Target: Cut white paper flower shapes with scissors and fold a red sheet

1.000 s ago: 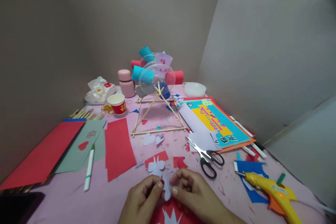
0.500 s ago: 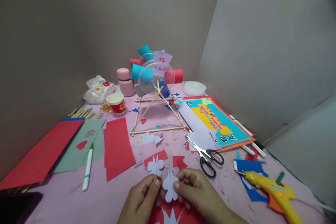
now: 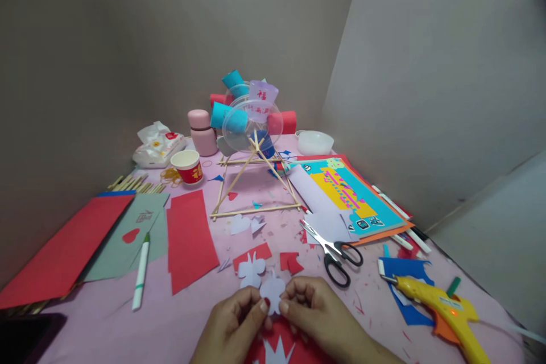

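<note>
Between both hands is a small pale lilac paper butterfly cutout [image 3: 273, 293]. My left hand [image 3: 235, 318] pinches its left edge between thumb and fingers, and my right hand [image 3: 318, 311] grips its right edge the same way. Just beyond it, a second paper butterfly [image 3: 251, 271] lies on the table, partly over a red paper scrap [image 3: 261, 253]. Under my hands are red paper [image 3: 279, 330] and a spiky lilac paper offcut [image 3: 277, 351]. Scissors [image 3: 331, 250] with black handles lie to the right, blades slightly apart.
A stick-framed wheel model [image 3: 256, 148] with coloured paper cups stands mid-table. A yellow glue gun [image 3: 439, 304], its light on, lies at right. At left are a marker [image 3: 141, 273], red sheets [image 3: 191, 239] and a paper cup [image 3: 186, 167]. A pink flask [image 3: 203, 133] stands behind.
My left thumb and fingers have shifted further onto the held butterfly, which now sits slightly higher and further left, turned a little. The rest of the table looks the same.
</note>
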### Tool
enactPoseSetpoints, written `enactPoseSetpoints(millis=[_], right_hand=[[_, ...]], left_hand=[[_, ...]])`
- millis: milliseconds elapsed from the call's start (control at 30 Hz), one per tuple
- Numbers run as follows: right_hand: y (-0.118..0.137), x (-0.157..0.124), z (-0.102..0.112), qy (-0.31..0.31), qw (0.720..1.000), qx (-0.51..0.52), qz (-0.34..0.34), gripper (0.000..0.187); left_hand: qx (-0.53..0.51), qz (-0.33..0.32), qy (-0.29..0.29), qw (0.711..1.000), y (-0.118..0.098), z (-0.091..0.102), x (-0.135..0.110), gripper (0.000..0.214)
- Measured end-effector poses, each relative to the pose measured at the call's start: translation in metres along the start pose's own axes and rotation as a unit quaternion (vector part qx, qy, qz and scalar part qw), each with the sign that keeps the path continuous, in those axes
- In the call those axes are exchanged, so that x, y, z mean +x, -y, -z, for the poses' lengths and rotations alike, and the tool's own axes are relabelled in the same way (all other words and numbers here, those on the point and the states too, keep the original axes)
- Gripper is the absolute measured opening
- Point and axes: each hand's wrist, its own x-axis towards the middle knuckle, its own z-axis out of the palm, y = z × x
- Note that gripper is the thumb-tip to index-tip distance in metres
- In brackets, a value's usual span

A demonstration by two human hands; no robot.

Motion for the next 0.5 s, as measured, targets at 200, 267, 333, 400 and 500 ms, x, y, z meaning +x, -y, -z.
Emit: enactPoseSetpoints(millis=[200,267,333,400,500], right_hand=[[0.0,-0.0012,0.0015,0.012,1.0,-0.011,0.011,0.026],[-0.0001,-0.002,0.0012,0.007,1.0,-0.011,0.011,0.024],[0.0004,-0.0024,0.0006,-0.002,1.0,-0.014,0.009,0.022],[0.0013,-0.0022,0.0003,-0.005,1.0,-0.017,0.006,0.021],[0.0012,-0.0008,0.0009,-0.004,1.0,-0.015,0.008,0.022]], left_hand=[[0.052,0.004,-0.006,0.999,-0.0047,-0.0002,-0.0014,0.048],[0.041,0.0,0.0,0.999,-0.005,-0.0012,-0.0017,0.042],[0.016,0.007,0.007,1.0,-0.0041,-0.0024,-0.0016,0.033],[0.011,0.013,0.011,1.0,-0.0029,-0.0027,-0.0014,0.029],[0.033,0.002,0.015,0.999,-0.0029,-0.0008,-0.0012,0.031]])
